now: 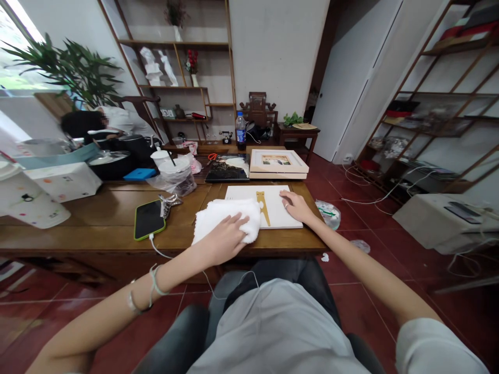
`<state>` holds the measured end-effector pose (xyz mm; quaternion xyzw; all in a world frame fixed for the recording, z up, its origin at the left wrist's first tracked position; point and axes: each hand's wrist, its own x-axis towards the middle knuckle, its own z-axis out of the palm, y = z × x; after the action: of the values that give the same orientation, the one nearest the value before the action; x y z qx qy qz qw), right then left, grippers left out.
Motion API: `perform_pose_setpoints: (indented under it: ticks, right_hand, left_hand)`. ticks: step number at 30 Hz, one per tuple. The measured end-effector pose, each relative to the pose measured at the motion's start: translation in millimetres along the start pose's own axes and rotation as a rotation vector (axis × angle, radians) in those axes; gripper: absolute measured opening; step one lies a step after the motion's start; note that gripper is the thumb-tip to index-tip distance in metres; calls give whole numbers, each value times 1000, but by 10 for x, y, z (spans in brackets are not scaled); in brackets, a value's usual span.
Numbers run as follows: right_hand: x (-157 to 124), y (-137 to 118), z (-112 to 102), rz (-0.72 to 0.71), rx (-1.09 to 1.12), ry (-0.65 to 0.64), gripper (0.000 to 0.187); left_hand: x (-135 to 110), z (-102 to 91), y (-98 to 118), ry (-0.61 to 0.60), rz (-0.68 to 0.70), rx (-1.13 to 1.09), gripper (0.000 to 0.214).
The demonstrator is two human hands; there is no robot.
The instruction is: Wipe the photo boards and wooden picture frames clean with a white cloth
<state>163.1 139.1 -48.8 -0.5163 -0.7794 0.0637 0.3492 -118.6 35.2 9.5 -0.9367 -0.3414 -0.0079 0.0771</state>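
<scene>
My left hand (226, 240) presses down on a folded white towel (210, 218), its fingers curled into the cloth. The towel overlaps the left part of a flat white board or book (278, 200) on the table. A gold, cat-headed long shape (262, 205) lies on that white surface, right beside the towel; I cannot tell whether it is loose or printed. My right hand (297, 208), with a ring on one finger, rests on the right side of the board, fingers outstretched and holding nothing. The towel hides the board's lower left part.
Behind the board are a framed picture (278, 163) and a dark, glossy panel (226, 169). A charging phone (149, 219), plastic-wrapped cup (175, 171) and tissue box (68, 179) stand left on the wooden table (105, 213). A person (125, 122) leans over at the back left.
</scene>
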Motion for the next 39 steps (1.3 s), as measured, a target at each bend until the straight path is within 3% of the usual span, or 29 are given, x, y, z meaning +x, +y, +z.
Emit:
perform_pose_setpoints:
  ticks: [3, 10, 14, 19, 27, 31, 35, 39]
  right_hand:
    - [0, -11, -7, 10, 5, -5, 32]
    - [-3, -18, -21, 17, 4, -10, 33]
    - [-1, 2, -8, 9, 4, -9, 33]
    - [0, 8, -3, 7, 11, -10, 34]
    - [0, -23, -15, 2, 15, -3, 34]
    - [3, -18, -11, 1, 20, 1, 34]
    - [3, -15, -11, 0, 0, -6, 33]
    - [1, -6, -11, -1, 1, -11, 33]
  left_hand:
    - [165, 104, -177, 31, -24, -23, 25]
    - [842, 291, -728, 145, -90, -116, 38]
    - [1049, 339, -816, 141, -123, -104, 39]
    - [945, 362, -581, 151, -146, -1, 36]
    - [202, 186, 29, 107, -16, -27, 26]
    - [-13, 153, 166, 100, 54, -55, 22]
    - [135, 171, 53, 152, 23, -78, 27]
    - [556, 203, -259, 216, -26, -88, 32]
